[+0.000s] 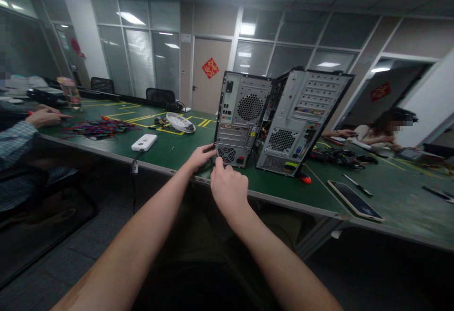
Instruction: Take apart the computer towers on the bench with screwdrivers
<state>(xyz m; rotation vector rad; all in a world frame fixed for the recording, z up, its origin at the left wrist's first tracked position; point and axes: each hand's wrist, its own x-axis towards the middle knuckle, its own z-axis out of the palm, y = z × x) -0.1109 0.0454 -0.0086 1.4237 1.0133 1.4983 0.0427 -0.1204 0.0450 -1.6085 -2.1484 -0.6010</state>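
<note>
Two computer towers stand side by side on the green table, their metal backs facing me. At the lower left corner of the left computer tower (237, 117), my left hand (201, 157) has its fingers stretched out against the case edge. My right hand (230, 187) is closed just below that corner, with fingers curled and its tip near the power supply's fan grille (227, 154). Whatever it pinches is too small or hidden to make out. Slightly turned, the right computer tower (301, 121) has slots and ports showing.
On the green table (170, 152) lie a white power bank (144, 142) with a cable, a heap of coloured wires (99, 128), and a white oval basket (180, 122). A phone (354, 200) and black cables (342, 157) are at right. Co-workers sit at both sides.
</note>
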